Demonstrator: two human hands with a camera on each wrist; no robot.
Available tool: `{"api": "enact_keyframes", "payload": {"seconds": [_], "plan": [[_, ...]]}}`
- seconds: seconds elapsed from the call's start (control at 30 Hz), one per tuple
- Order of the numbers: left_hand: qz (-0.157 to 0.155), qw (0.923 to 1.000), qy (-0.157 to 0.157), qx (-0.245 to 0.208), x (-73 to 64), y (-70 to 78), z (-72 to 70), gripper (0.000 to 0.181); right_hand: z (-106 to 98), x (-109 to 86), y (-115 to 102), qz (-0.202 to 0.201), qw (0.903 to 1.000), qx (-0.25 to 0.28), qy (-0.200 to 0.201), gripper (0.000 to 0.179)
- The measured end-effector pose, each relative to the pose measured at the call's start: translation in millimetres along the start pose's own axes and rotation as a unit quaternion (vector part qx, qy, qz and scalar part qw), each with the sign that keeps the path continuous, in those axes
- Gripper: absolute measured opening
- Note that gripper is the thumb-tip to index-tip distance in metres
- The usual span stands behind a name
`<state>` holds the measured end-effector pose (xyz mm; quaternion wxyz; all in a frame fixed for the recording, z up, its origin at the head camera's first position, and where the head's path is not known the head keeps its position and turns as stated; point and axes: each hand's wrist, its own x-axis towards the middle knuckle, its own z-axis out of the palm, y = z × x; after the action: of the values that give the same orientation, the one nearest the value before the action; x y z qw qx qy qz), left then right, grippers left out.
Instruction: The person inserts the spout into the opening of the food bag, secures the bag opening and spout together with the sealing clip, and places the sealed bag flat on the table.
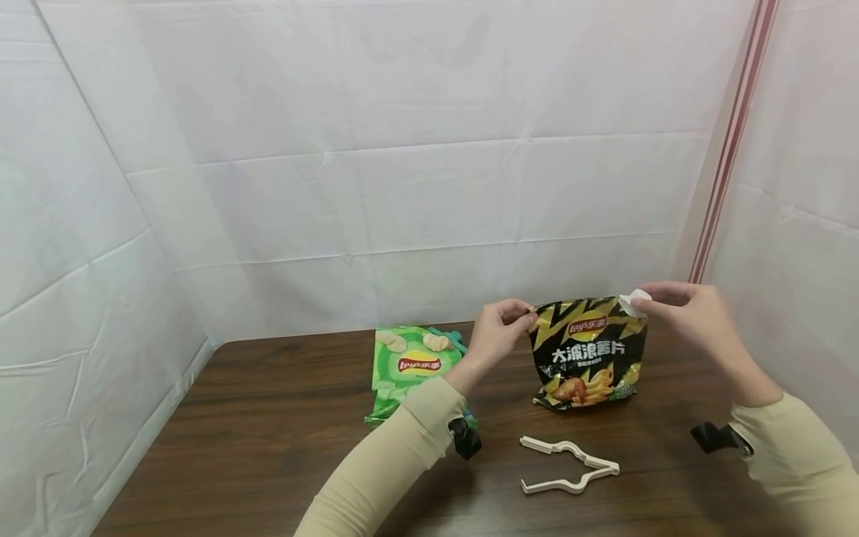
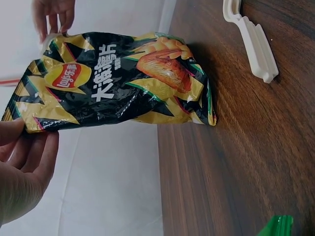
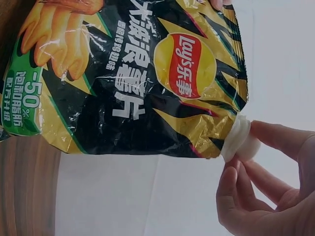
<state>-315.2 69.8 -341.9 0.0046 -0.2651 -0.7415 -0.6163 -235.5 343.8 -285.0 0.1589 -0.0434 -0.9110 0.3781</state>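
A black and yellow potato chip bag is held upright, its bottom at the tabletop. My left hand pinches its top left corner between thumb and fingers, as the left wrist view also shows. At the opposite top corner, my right hand grips a small white rounded gadget between thumb and fingertips. That gadget sits over the bag's edge in the right wrist view; its exact kind does not show. In front of the bag, a white hinged clip lies spread in a V.
A green potato chip bag lies left of the black one, partly behind my left forearm. A teal piece shows at its upper right. The dark wooden table is bounded by white sheeting at the back and sides.
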Motion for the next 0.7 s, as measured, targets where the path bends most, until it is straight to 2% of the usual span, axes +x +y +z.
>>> {"api": "enact_keyframes", "payload": {"seconds": [0.3, 0.7], "plan": [[0.002, 0.9999, -0.002, -0.011, 1.6, -2.7, -2.3, 0.014, 1.9, -0.1, 4.2, 0.005, 0.9997, -0.002, -0.023, 0.055], [0.017, 0.9995, -0.012, 0.025, 2.2, 2.7, -5.6, 0.014, 2.6, -2.0, 3.4, 0.012, 0.9992, -0.004, -0.037, 0.058]]}}
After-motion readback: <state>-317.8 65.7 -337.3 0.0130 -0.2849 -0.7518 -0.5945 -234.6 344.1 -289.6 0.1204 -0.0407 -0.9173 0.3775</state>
